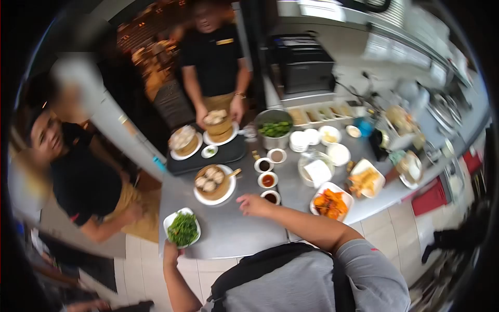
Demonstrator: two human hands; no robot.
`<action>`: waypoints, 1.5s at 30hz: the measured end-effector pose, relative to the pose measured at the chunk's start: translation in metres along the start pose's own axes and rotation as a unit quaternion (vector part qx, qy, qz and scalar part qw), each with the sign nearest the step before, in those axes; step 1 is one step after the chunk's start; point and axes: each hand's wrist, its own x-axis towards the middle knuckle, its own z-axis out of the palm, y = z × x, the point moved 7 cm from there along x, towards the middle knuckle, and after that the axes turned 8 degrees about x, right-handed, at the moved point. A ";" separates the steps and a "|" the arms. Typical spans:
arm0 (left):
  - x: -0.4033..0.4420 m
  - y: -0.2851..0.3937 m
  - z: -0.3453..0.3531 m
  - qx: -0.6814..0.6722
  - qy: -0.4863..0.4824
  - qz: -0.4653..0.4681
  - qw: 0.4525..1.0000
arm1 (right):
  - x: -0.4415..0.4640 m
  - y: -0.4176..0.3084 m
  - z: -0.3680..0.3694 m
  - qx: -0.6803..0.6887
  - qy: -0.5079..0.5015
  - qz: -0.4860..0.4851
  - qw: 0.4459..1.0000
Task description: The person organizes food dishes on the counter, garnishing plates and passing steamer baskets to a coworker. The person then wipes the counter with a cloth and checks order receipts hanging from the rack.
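At the counter's front left corner, my left hand [171, 250] grips the near edge of a white plate of green vegetables [182, 229]. My right hand [253, 205] is over the steel counter [234, 234] with its fingers apart and nothing in them. Just beyond it, to the left, a bamboo steamer of dumplings [210, 182] sits on a round white plate. Small bowls of red sauce [267, 180] and dark sauce [271, 197] stand to the right of my right hand.
A co-worker [213, 62] stands across the counter, hands at a steamer [218, 126] on a black tray [228, 155]. Another person [86, 171] stands at the left. Plates of orange food [330, 204] and fried food [365, 179], and a metal pot [274, 130], are on the right.
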 end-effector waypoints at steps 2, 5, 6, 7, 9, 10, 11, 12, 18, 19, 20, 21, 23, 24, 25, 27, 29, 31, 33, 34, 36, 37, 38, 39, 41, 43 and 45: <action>-0.019 0.030 0.009 -0.033 -0.013 0.017 0.999 | -0.060 -0.041 -0.007 0.013 -0.018 -0.024 0.999; -0.036 0.080 0.033 -0.024 -0.044 0.060 0.997 | -0.131 -0.061 -0.040 0.016 -0.025 -0.019 0.999; -0.038 0.093 0.039 -0.007 -0.056 0.076 0.996 | -0.153 -0.059 -0.055 0.014 -0.026 -0.008 1.000; -0.048 0.112 0.048 0.007 -0.065 0.093 0.993 | -0.175 -0.060 -0.071 0.011 -0.029 0.001 1.000; -0.076 0.154 0.074 0.030 -0.073 0.122 0.989 | -0.225 -0.071 -0.122 -0.031 0.077 -0.010 0.997; -0.087 0.172 0.091 0.042 -0.085 0.142 0.985 | -0.249 -0.073 -0.152 -0.079 0.148 -0.025 0.986; -0.098 0.188 0.110 0.052 -0.095 0.162 0.981 | -0.272 -0.059 -0.197 -0.111 0.295 -0.114 0.942; -0.109 0.201 0.129 0.051 -0.101 0.186 0.976 | -0.310 -0.080 -0.232 -0.215 0.419 -0.177 0.864; -0.212 0.274 0.285 0.002 -0.185 0.214 0.959 | -0.467 -0.099 -0.383 -0.347 0.694 -0.168 0.608; -0.223 0.279 0.311 0.000 -0.198 0.213 0.957 | -0.466 -0.077 -0.410 -0.311 0.656 -0.159 0.669; -0.239 0.287 0.338 -0.001 -0.224 0.219 0.950 | -0.465 -0.057 -0.433 -0.273 0.614 -0.153 0.724; -0.257 0.298 0.365 -0.002 -0.251 0.225 0.942 | -0.467 -0.050 -0.444 -0.247 0.586 -0.141 0.759; -0.279 0.308 0.407 0.014 -0.284 0.219 0.933 | -0.462 -0.048 -0.460 -0.199 0.515 -0.111 0.826; -0.286 0.307 0.424 0.013 -0.291 0.208 0.934 | -0.467 -0.057 -0.464 -0.211 0.502 -0.102 0.833; -0.295 0.306 0.438 0.012 -0.299 0.197 0.934 | -0.475 -0.066 -0.472 -0.204 0.507 -0.111 0.830; -0.313 0.309 0.458 0.023 -0.300 0.206 0.931 | -0.488 -0.088 -0.493 -0.190 0.516 -0.134 0.824; -0.325 0.308 0.468 0.036 -0.296 0.203 0.933 | -0.510 -0.124 -0.514 -0.171 0.539 -0.168 0.807; -0.334 0.311 0.475 0.050 -0.292 0.191 0.936 | -0.529 -0.157 -0.542 -0.190 0.573 -0.183 0.776; -0.340 0.314 0.479 0.042 -0.287 0.200 0.936 | -0.541 -0.173 -0.571 -0.224 0.595 -0.212 0.742; -0.340 0.314 0.479 0.036 -0.280 0.201 0.938 | -0.543 -0.177 -0.586 -0.220 0.595 -0.242 0.734; -0.347 0.321 0.479 0.041 -0.266 0.212 0.940 | -0.538 -0.185 -0.602 -0.207 0.583 -0.265 0.740; -0.346 0.319 0.475 0.045 -0.255 0.201 0.945 | -0.535 -0.190 -0.605 -0.199 0.574 -0.254 0.753; -0.342 0.317 0.472 0.049 -0.246 0.194 0.948 | -0.533 -0.194 -0.610 -0.192 0.567 -0.244 0.763; -0.339 0.316 0.470 0.054 -0.238 0.187 0.951 | -0.532 -0.196 -0.616 -0.199 0.567 -0.230 0.765; -0.343 0.319 0.467 0.029 -0.236 0.184 0.954 | -0.530 -0.200 -0.627 -0.214 0.569 -0.201 0.768; -0.342 0.321 0.460 0.020 -0.241 0.179 0.954 | -0.537 -0.210 -0.634 -0.223 0.573 -0.217 0.758; -0.340 0.322 0.455 0.032 -0.232 0.175 0.956 | -0.551 -0.221 -0.638 -0.259 0.592 -0.202 0.736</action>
